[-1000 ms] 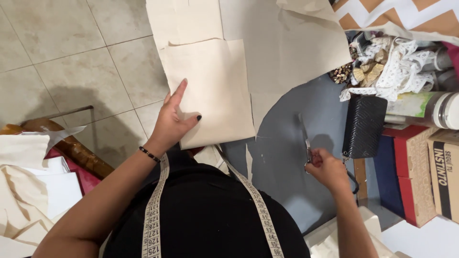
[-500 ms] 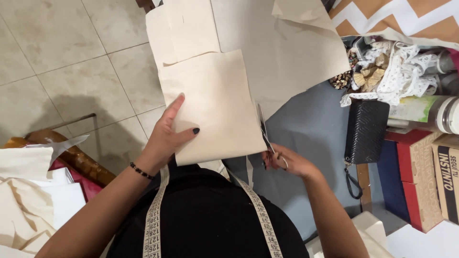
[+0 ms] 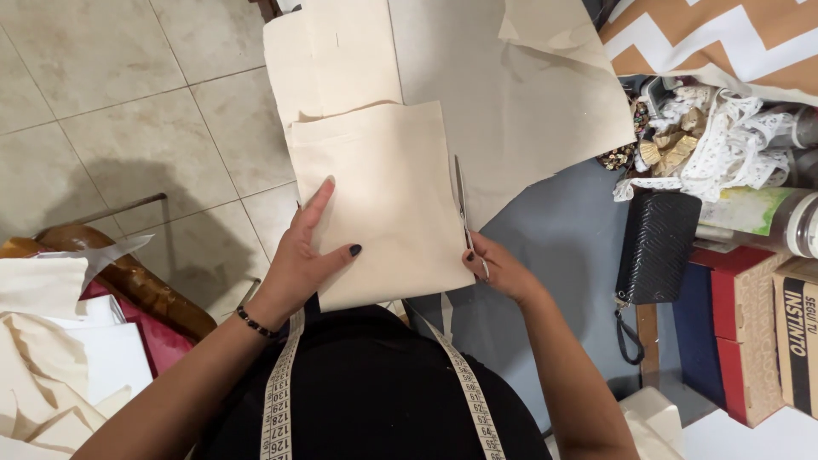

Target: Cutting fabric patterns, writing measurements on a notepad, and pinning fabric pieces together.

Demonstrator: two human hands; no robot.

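cloth [image 3: 383,196], cream and folded, lies flat on the grey table [image 3: 571,247]. right of the cloth stand red and brown boxes [image 3: 750,332] and a black pouch [image 3: 656,247], with a heap of lace [image 3: 724,140] above them. left hand [image 3: 311,251] presses the cloth, fingers spread. right hand [image 3: 503,268], closed on scissors [image 3: 463,209], has moved to the cloth's right edge since before.

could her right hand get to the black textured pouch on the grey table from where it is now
Probably yes. The right hand holds scissors at the edge of the folded cream fabric square, and only bare grey table lies between it and the black textured pouch. It would likely need to put the scissors down first.
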